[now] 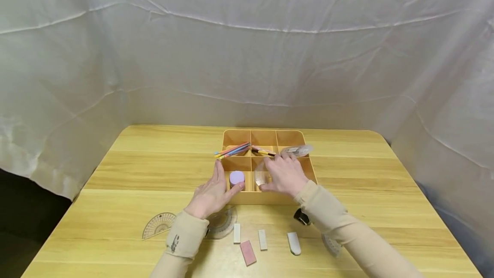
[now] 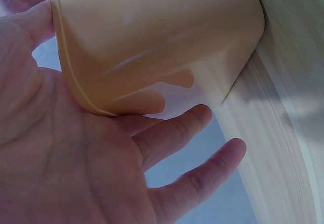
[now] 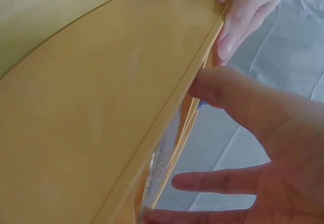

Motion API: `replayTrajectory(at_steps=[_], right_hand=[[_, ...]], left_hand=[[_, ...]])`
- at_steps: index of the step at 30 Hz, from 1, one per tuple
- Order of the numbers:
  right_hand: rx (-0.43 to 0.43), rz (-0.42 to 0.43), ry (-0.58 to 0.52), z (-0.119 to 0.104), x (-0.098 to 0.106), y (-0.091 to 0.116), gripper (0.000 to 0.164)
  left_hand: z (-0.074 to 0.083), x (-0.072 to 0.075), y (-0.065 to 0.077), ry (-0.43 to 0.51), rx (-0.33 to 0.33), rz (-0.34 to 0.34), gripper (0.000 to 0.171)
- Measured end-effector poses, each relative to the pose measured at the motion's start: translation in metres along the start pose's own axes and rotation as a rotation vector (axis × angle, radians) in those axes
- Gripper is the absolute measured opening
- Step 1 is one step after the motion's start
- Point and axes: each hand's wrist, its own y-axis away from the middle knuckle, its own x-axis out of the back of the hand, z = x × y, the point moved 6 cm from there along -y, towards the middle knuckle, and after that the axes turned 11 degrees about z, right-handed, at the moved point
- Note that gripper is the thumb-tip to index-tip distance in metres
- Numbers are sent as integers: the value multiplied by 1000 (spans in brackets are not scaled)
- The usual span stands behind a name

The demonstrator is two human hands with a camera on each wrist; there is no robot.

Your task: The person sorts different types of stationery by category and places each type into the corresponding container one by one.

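An orange six-compartment organizer [image 1: 270, 198] stands on the table. My left hand [image 1: 210, 194] lies along its left side, thumb over the front rim beside a round purple-topped item [image 1: 237, 177]. In the left wrist view, that hand's fingers [image 2: 177, 133] stretch out against the outer wall. My right hand [image 1: 285, 174] reaches over the front middle compartment, which contains a clear curved plastic piece [image 1: 260, 176]. In the right wrist view its thumb touches the rim, and the other fingers [image 3: 217, 181] are extended beside the clear piece [image 3: 161, 158], which bears radiating lines.
Coloured pencils [image 1: 233, 150], a yellow-black pencil [image 1: 263, 152] and a clear plastic-wrapped item [image 1: 298, 150] lie in the back compartments. In front are clear protractors [image 1: 158, 224], white erasers [image 1: 263, 240], a pink eraser [image 1: 248, 253], a white rounded item [image 1: 294, 243] and a black object [image 1: 302, 217].
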Motion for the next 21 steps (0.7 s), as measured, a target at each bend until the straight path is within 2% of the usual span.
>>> replayTrajectory(at_steps=[12,21], right_hand=[[-52,-69,-91,3,-9,-3,54],[-72,-117,-83,2,-14,-5,53]], left_hand=[[1,0,0,-1,-4,-1,108],[1,1,0,7,0,-2,107]])
